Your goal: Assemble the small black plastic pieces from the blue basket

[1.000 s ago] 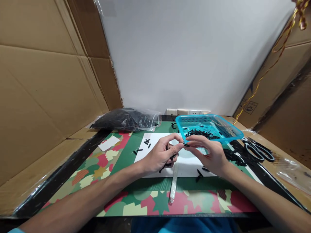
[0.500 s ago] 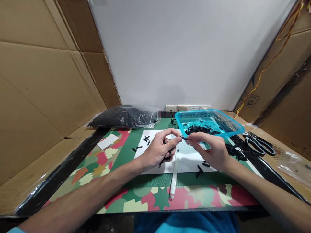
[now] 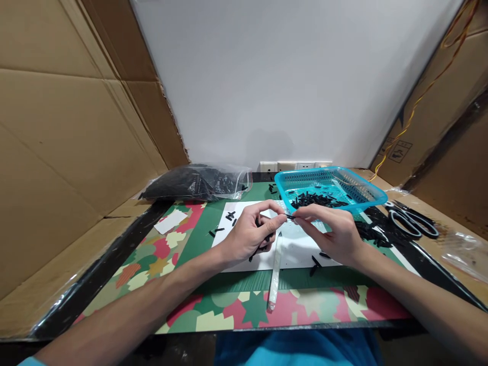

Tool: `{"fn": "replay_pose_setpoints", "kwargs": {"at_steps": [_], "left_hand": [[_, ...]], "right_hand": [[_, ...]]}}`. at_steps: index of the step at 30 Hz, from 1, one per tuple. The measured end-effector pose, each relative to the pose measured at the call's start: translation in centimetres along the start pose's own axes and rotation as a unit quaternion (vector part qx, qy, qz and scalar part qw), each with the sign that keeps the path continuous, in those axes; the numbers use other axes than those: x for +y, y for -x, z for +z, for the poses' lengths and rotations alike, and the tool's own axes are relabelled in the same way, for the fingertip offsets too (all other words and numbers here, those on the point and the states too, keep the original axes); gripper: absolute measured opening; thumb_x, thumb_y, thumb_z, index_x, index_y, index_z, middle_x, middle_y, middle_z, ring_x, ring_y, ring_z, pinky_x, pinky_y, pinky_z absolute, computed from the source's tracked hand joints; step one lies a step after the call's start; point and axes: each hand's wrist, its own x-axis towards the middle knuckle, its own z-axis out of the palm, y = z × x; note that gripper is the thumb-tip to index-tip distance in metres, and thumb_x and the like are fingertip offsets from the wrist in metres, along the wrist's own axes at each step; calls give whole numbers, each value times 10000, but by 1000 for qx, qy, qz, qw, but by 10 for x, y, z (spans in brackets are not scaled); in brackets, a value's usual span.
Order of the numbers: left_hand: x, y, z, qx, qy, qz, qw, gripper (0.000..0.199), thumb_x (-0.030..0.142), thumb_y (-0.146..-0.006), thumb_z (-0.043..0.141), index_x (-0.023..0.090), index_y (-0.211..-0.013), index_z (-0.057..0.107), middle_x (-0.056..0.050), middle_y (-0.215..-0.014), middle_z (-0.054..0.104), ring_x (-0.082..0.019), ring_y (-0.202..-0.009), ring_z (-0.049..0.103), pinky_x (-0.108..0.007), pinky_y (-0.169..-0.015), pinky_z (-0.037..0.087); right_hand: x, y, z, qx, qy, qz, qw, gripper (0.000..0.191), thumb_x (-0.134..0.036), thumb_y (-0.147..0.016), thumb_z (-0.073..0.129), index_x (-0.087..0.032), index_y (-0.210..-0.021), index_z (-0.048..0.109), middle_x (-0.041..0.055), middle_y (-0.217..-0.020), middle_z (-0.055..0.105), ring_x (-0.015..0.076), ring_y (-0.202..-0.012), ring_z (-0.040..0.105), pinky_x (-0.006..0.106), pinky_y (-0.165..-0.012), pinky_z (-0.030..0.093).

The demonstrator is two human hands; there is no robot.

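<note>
My left hand (image 3: 256, 229) is closed, with several small black pieces tucked in its curled fingers. Its thumb and forefinger pinch one end of a small black stick-like piece (image 3: 290, 217). The other end is between the fingertips of my right hand (image 3: 332, 229), also closed in a pinch. Both hands are above a white sheet of paper (image 3: 297, 256). Under them on the paper lies a slim whitish tool with a dark pointed tip (image 3: 274, 279). Loose black pieces (image 3: 314, 265) lie near my right hand, and others are scattered left of my left hand.
A blue plastic basket (image 3: 282, 189) holding many black pieces stands behind my right hand. Black pieces are heaped (image 3: 375, 234) beside it, near scissors (image 3: 412, 221). A clear bag of black material (image 3: 190, 183) lies at back left. Cardboard walls (image 3: 57, 127) flank the table.
The view has shifted slightly. Both hands keep nearly the same pose, still pinching the small black piece between them, which now looks more level.
</note>
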Motion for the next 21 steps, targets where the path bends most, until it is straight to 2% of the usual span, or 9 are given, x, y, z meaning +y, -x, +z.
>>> {"fn": "replay_pose_setpoints", "kwargs": {"at_steps": [6, 11, 16, 21], "left_hand": [[-3, -2, -1, -6, 19, 0, 1000, 296, 470, -898, 687, 205, -955, 567, 118, -480, 430, -35, -359, 321, -164, -398, 358], [-4, -1, 0, -13, 20, -18, 1000, 296, 475, -908, 673, 210, -985, 564, 114, -491, 433, -39, -372, 351, -154, -405, 361], [0, 1, 2, -20, 29, -33, 999, 293, 474, -919, 658, 212, -1014, 565, 121, -484, 405, -40, -388, 320, -152, -415, 365], [-1, 1, 1, -28, 9, -25, 999, 305, 485, -918, 654, 202, -997, 577, 106, -483, 430, -47, -389, 347, -152, -412, 345]], "right_hand": [[0, -1, -2, -3, -18, 32, 999, 129, -156, -994, 569, -194, -1072, 664, 41, -914, 755, 146, -765, 719, 261, -639, 584], [0, -2, -2, -12, -61, 72, 995, 111, -162, -992, 576, -193, -1054, 662, 26, -877, 742, 134, -774, 718, 227, -629, 566], [-1, -5, -2, -35, -98, 118, 987, 98, -210, -1010, 562, -200, -987, 656, -1, -802, 706, 111, -718, 688, 207, -622, 543], [-2, -6, -3, -54, -120, 144, 981, 146, -270, -1034, 529, -190, -983, 640, 11, -786, 687, 118, -706, 673, 221, -621, 533]]}}
